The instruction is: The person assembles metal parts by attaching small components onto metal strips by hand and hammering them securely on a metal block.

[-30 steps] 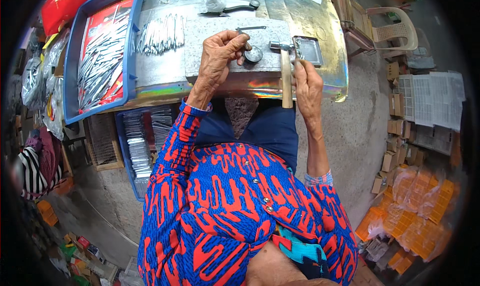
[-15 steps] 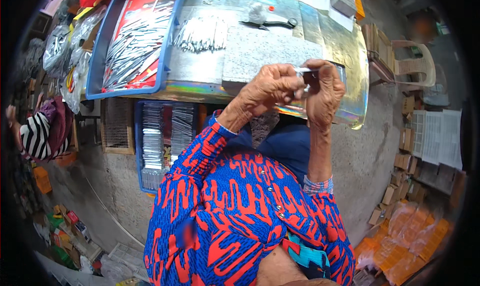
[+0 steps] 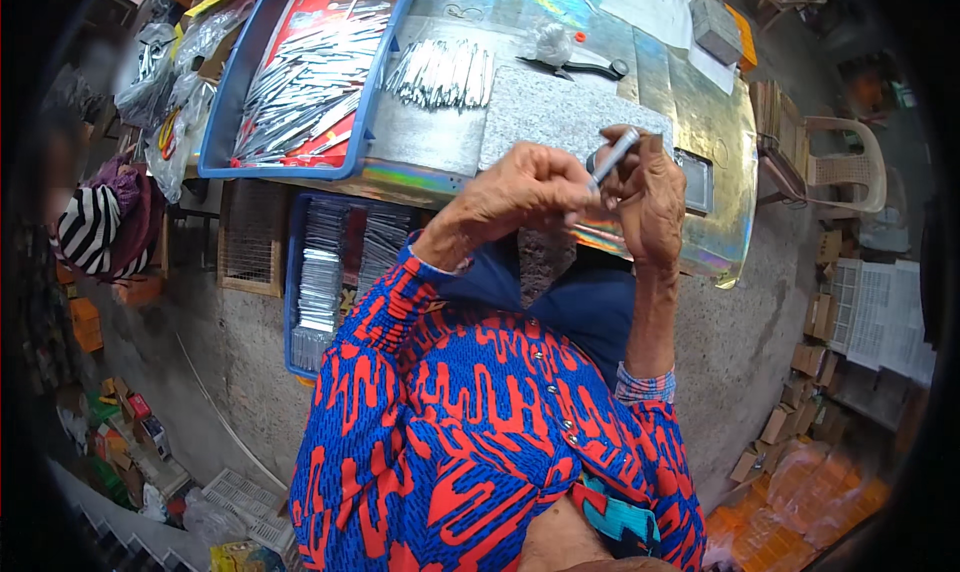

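Observation:
My left hand (image 3: 530, 190) and my right hand (image 3: 652, 194) are raised together over the near edge of the work table. Between them is a slim silvery metal piece (image 3: 614, 160), tilted with its upper end toward the right. My left fingers pinch near its lower end, and my right thumb and fingers close around its upper part. Slight blur hides its exact shape. Beneath and beyond the hands lies a speckled grey stone slab (image 3: 560, 112). Left of the slab, similar slim metal pieces (image 3: 440, 74) lie side by side in a row.
A blue tray (image 3: 368, 122) of loose silvery pieces stands at the table's left. Black-handled pliers (image 3: 580, 69), a clear plastic bag (image 3: 550, 44) and a grey block (image 3: 716, 32) lie farther back. Below the table sits another blue crate (image 3: 296, 302) with stacked pieces. A plastic chair (image 3: 850, 167) stands right.
The metal piece has turned from nearly level to a steep tilt. My hands stay close together, and the whole view has shifted slightly, with the table appearing lower and farther right.

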Motion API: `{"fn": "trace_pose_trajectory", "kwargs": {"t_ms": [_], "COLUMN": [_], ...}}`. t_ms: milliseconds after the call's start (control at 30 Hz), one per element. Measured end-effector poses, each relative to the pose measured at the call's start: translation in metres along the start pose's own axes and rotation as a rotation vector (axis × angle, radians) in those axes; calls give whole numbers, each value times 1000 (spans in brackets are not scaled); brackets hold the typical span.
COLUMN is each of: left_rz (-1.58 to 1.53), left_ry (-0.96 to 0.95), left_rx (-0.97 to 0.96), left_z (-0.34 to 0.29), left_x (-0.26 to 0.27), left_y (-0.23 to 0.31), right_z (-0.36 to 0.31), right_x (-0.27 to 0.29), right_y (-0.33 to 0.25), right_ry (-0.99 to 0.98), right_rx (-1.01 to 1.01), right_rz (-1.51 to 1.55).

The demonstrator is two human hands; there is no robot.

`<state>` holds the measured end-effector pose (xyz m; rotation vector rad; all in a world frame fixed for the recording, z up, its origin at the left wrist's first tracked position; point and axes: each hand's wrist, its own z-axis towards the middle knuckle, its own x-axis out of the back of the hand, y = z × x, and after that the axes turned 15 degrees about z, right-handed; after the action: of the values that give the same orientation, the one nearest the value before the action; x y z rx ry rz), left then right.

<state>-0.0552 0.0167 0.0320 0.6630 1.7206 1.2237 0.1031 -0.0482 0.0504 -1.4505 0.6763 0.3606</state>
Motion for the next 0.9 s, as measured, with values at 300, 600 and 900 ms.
{"fn": "trace_pose_trajectory", "kwargs": {"t_ms": [300, 600, 900], "left_rz": [1068, 1615, 1450], "left_ry": [1015, 1277, 1191], "left_rx": [-105, 165, -100], "left_z": [19, 53, 11], "left_x": [151, 204, 176], "left_y": [-6, -34, -13], "right_z": [-20, -36, -34], "right_x": [26, 47, 53], "right_y": [-6, -1, 4], "right_ry": [132, 202, 146], "right_rx": [167, 145, 124], "right_rz": [-64, -101, -65]}}
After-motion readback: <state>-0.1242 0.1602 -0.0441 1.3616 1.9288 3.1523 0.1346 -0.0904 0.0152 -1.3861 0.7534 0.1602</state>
